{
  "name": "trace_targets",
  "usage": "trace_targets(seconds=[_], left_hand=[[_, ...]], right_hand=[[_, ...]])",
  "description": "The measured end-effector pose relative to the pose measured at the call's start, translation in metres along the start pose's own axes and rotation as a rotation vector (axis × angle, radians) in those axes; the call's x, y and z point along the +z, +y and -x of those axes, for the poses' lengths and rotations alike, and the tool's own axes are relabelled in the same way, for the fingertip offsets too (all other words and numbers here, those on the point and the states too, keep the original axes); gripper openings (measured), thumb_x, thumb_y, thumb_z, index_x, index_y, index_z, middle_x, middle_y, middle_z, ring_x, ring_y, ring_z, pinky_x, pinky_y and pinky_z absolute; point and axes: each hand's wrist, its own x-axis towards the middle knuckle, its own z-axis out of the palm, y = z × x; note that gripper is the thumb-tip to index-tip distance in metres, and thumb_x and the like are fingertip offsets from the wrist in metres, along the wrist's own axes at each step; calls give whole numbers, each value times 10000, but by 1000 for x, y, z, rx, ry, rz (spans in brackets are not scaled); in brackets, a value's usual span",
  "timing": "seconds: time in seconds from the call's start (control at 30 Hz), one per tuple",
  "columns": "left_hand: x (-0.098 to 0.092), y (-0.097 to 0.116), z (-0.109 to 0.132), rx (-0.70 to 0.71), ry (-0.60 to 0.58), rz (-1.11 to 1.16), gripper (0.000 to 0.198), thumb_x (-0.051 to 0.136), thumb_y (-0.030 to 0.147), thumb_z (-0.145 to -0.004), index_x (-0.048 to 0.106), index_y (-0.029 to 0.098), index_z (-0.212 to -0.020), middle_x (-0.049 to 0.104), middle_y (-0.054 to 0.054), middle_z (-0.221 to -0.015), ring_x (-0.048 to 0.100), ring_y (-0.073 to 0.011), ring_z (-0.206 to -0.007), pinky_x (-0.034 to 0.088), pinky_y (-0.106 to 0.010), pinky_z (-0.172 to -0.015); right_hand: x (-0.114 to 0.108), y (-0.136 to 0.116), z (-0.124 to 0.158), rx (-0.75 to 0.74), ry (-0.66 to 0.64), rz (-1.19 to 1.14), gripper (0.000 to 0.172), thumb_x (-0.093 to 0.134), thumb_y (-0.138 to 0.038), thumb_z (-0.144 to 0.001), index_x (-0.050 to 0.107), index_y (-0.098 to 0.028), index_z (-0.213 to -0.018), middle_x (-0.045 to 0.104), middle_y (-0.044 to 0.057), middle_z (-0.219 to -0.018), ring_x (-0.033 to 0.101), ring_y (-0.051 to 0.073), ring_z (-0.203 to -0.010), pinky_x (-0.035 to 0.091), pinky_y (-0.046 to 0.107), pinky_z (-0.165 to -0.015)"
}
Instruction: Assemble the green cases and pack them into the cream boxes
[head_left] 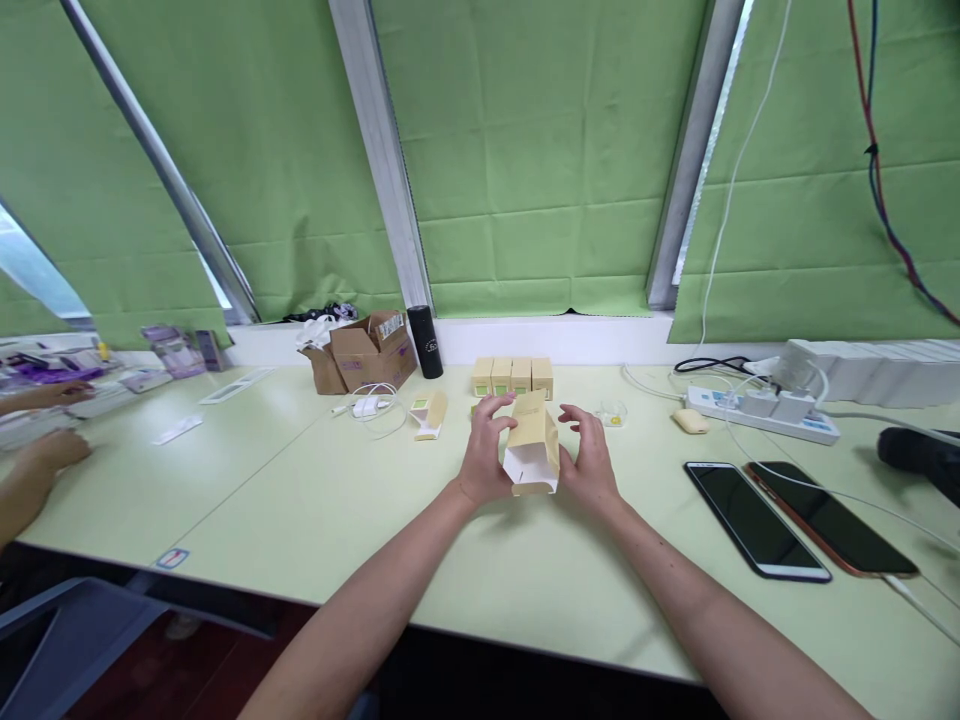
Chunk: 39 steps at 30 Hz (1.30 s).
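A small tan cardboard box (531, 425) is in front of me, tilted, with its white-lined open end facing me and a flap hanging at the bottom. My left hand (486, 455) grips its left side, thumb on the near face and fingers behind. My right hand (592, 462) is at the box's right side, fingers curved and apart, thumb close against the box wall; I cannot tell whether it presses on it. Behind stand several closed tan boxes (512, 376) in a row. Left of them lies another open tan box (429, 415). A small clear plastic item (612, 413) lies beyond my right hand.
Left: a brown carton (369, 352), a black bottle (425, 342) and a white charger with cable (367, 406). Right: two phones (757, 520), a power strip (765, 412), a beige case (690, 421) and white boxes (874, 370). Another person's hands (56, 448) are at far left.
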Motion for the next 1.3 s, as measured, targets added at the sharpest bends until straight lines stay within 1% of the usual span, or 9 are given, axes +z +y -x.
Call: trace_targets(seconds=[0.07, 0.17, 0.3, 0.43, 0.57, 0.67, 0.8, 1.0, 1.3], left_hand=[[1, -1, 1, -97, 1, 137, 614, 810, 481, -772, 478, 246, -1233, 577, -182, -1353, 573, -348, -1301, 463, -560, -1070], [6, -6, 6, -330, 63, 265, 535, 774, 399, -842, 501, 228, -1269, 642, -152, -1271, 635, -302, -1207, 513, -476, -1015], [11, -12, 8, -564, 185, 404, 459, 749, 468, -879, 580, 172, -1187, 684, -127, -1106, 666, -257, -1050, 528, -394, -947], [10, -14, 2, -686, 240, 586, 570, 735, 544, -880, 580, 147, -1259, 698, -142, -1103, 668, -261, -1059, 520, -379, -941], [9, -12, -2, -807, 237, 685, 716, 760, 575, -850, 487, 169, -1373, 728, -97, -1001, 695, -241, -975, 512, -349, -880], [9, -9, -1, -849, 193, 730, 768, 769, 576, -844, 389, 210, -1401, 729, -38, -878, 702, -210, -855, 497, -316, -804], [12, -7, 0, -836, 144, 766, 712, 771, 582, -842, 372, 236, -1320, 691, 13, -757, 690, -188, -782, 478, -283, -742], [13, -5, 1, -852, 78, 778, 627, 727, 575, -882, 363, 242, -1269, 707, 9, -767, 671, -163, -676, 456, -261, -647], [13, -1, 2, -868, 14, 762, 618, 701, 617, -883, 379, 240, -1252, 653, 47, -684, 556, -122, -539, 392, -230, -550]], right_hand=[[0, -1, 0, -4, -7, 2, 571, 547, -142, -840, 460, -251, -1393, 591, 108, -1230, 538, 310, -1158, 497, 568, -993], [-1, -3, 0, -2, -18, -3, 553, 559, -160, -854, 463, -255, -1391, 596, 102, -1228, 533, 312, -1172, 492, 568, -1002], [-2, -5, 0, 11, -25, -12, 525, 557, -161, -867, 470, -253, -1376, 598, 101, -1238, 541, 310, -1179, 490, 571, -1014], [-3, -5, 0, -2, -26, -27, 488, 555, -176, -888, 481, -254, -1365, 594, 108, -1241, 555, 312, -1175, 493, 576, -1011], [-4, -7, -1, -41, -23, -60, 495, 545, -192, -912, 459, -259, -1395, 568, 116, -1283, 561, 303, -1187, 501, 563, -1014], [-4, -10, -2, -81, -27, -96, 475, 525, -201, -933, 455, -266, -1398, 552, 116, -1289, 568, 295, -1180, 512, 553, -1012], [-5, -15, -2, -104, -43, -140, 477, 509, -221, -966, 440, -292, -1432, 502, 117, -1333, 590, 283, -1166, 520, 559, -1024], [-5, -22, 1, -76, -84, -259, 484, 483, -246, -1014, 408, -342, -1483, 390, 119, -1443, 653, 246, -1128, 539, 562, -1057], [-4, -24, 1, 2, -141, -372, 363, 479, -274, -1024, 523, -331, -1380, 367, 119, -1468, 701, 225, -1038, 602, 531, -985]])
